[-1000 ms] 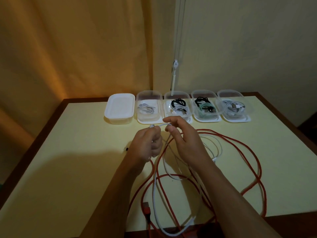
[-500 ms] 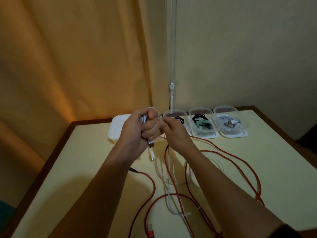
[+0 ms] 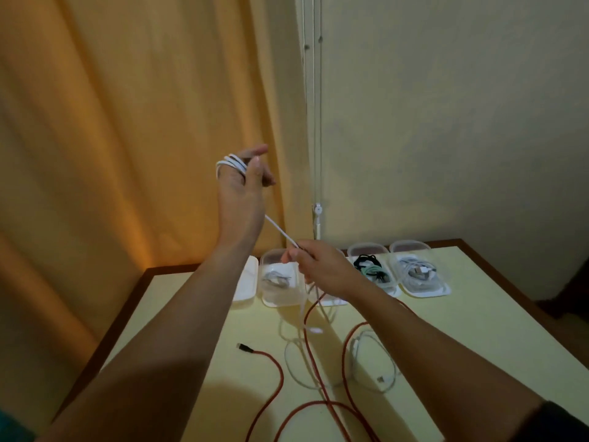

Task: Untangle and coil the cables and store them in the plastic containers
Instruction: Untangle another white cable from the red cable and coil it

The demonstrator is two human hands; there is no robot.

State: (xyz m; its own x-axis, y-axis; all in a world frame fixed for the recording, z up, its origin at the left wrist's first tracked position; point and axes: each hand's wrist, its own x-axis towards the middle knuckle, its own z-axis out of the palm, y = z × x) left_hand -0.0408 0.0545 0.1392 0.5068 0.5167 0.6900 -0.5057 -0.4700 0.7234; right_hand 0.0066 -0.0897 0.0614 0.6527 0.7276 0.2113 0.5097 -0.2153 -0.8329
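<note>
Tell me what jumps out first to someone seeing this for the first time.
The raised left hand, high against the orange curtain, has white cable looped round its fingers. A taut strand runs down to the right hand, which pinches it above the containers. A red cable sprawls over the table below.

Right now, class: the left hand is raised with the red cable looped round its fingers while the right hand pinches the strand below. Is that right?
Not quite. The head view shows the white cable looped round the left hand; the red cable lies on the table. The right hand does pinch the strand below.
</note>
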